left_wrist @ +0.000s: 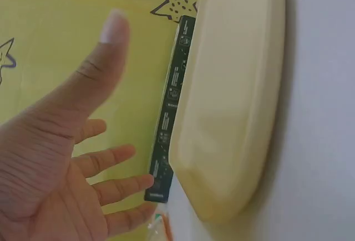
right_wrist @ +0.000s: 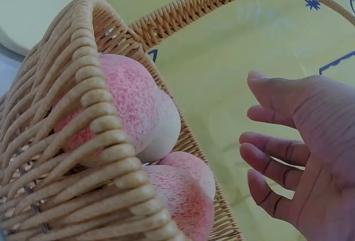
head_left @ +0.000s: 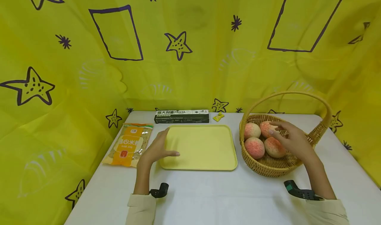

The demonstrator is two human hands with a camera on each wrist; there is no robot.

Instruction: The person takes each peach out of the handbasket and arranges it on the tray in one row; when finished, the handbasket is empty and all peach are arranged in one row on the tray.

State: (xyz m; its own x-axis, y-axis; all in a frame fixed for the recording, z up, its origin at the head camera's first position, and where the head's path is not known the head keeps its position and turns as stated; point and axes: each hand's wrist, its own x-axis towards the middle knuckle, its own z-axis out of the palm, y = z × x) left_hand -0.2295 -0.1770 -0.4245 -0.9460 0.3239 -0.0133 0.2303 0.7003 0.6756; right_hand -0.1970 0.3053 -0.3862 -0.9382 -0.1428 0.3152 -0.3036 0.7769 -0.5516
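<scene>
– While the wicker basket (head_left: 263,169) sits right of the yellow tray (head_left: 202,149), how are the grips?
– Left hand (head_left: 156,149) wide, empty, at tray's left edge. Right hand (head_left: 293,140) loosely spread, empty, over basket.
– Peaches (head_left: 254,148)?
– Four, inside basket.

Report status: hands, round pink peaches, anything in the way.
Right hand empty, by tan wicker basket holding four peaches. Left hand empty, by yellow rectangular tray. Possible snag: basket's arched wicker handle.

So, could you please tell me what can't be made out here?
Head: part of the basket floor, behind peaches and the right hand.
Head: any print on the candy, too small.
Left wrist: one tray end, past the top edge.
Right wrist: one handle end, past the right edge.
</scene>
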